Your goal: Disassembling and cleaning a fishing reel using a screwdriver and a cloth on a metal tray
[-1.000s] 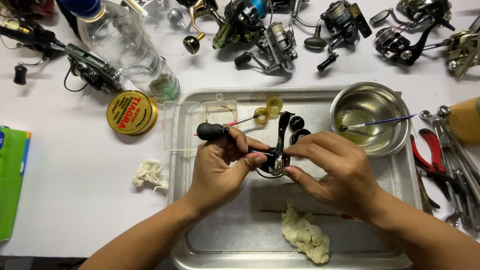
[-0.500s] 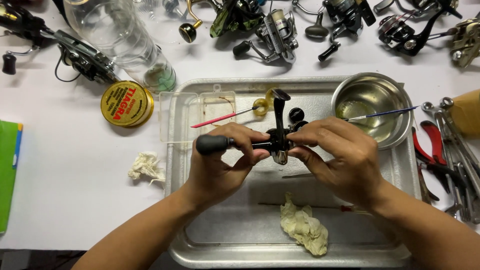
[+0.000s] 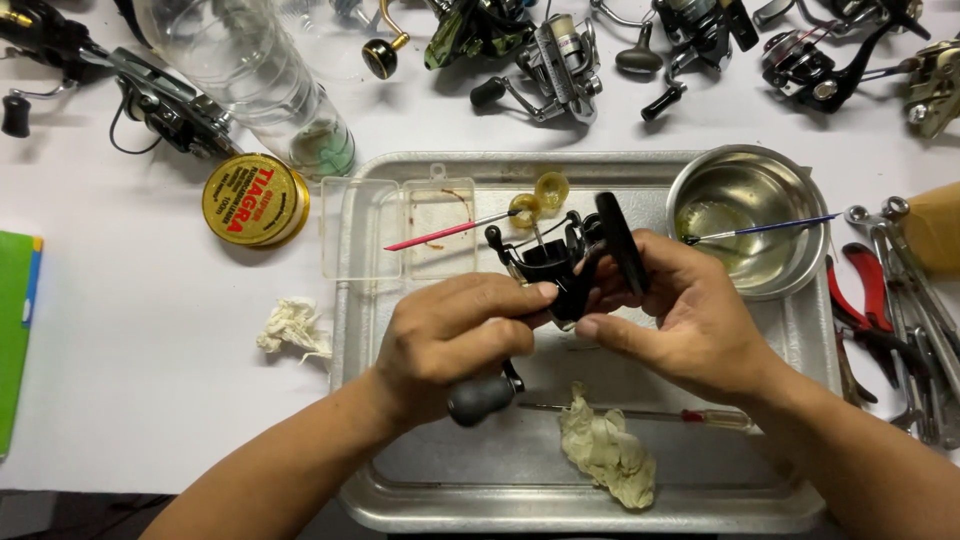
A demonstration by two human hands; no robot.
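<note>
A: Over the metal tray (image 3: 370,480), what do both hands hold?

B: Black fishing reel body (image 3: 560,268), glossy, with a bail wire on top and a crank ending in a dark grey knob (image 3: 480,397).

A: Grip state?

B: Left hand (image 3: 455,340) clamped on the reel's lower body, thumb across it. Right hand (image 3: 690,320) closed on the rotor side, fingers curled round a black stem.

A: Orientation?

B: Long axis runs diagonally, knob end toward the person at lower left, rotor end up and right, away from them. Reel is held above the tray floor, not resting on it.

A: Nearby?

B: Greasy rag (image 3: 610,455) and thin screwdriver (image 3: 640,413) on the tray; steel bowl (image 3: 790,205) at its far right corner.
</note>
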